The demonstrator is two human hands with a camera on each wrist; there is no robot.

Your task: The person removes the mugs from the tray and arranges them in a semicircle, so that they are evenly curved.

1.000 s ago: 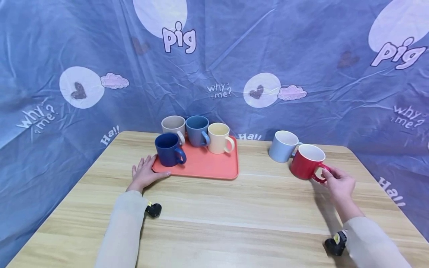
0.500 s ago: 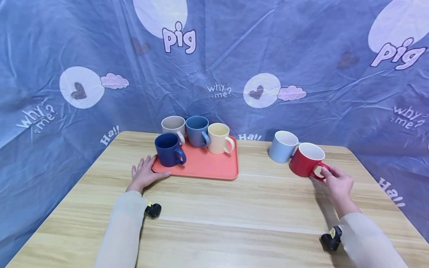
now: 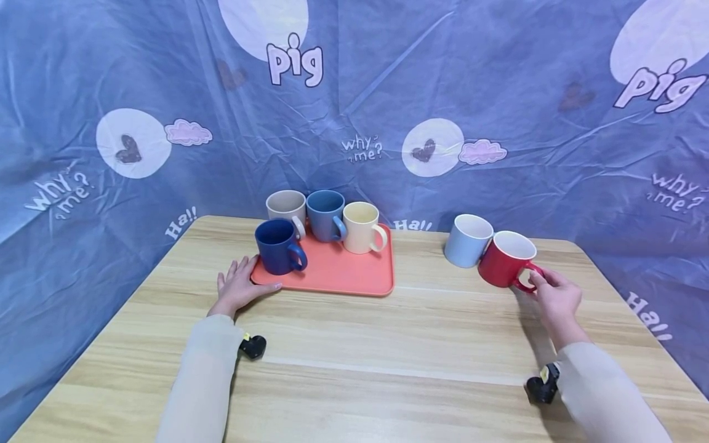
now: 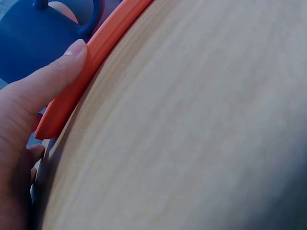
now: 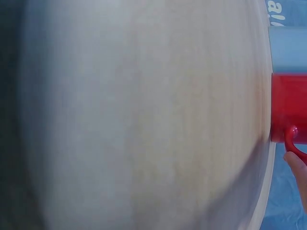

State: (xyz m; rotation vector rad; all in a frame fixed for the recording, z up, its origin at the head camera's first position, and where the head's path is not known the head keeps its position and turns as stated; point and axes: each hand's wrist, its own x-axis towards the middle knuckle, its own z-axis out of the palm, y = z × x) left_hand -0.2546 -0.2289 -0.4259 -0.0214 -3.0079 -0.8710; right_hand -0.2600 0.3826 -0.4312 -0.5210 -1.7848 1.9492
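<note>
One relation governs this station: the red mug [image 3: 501, 267] sits immediately to the right of the light-blue mug [image 3: 464, 246] and slightly nearer to you, with no clear gap showing between them; actual contact cannot be confirmed. Your right hand [image 3: 558, 298] is the nearer of your hands, at the red mug's outer side, pinching its handle [image 5: 289, 139] in a narrow grip. That handle points right and towards you, away from the light-blue mug. The red mug's long axis is roughly upright; whether its base bears fully on the worktop [image 3: 388, 369] cannot be determined.

Your left hand [image 3: 238, 289] is well apart from both of these mugs, at the near-left corner of the coral tray [image 3: 346, 274]. It is spread wide, thumb at the front rim, fingers at the left side, and holds no mug. The tray lies to the left of the red mug, the light-blue mug standing between the two.

Containers: the tray carries four upright mugs. At the back, left to right, are the grey mug [image 3: 282, 209], the blue mug [image 3: 320, 224] and the cream mug [image 3: 357, 237]; the navy mug [image 3: 274, 251] stands in front of the grey mug, just beside your left hand. The red and light-blue mugs show white inner walls; their bottoms are not fully visible.
</note>
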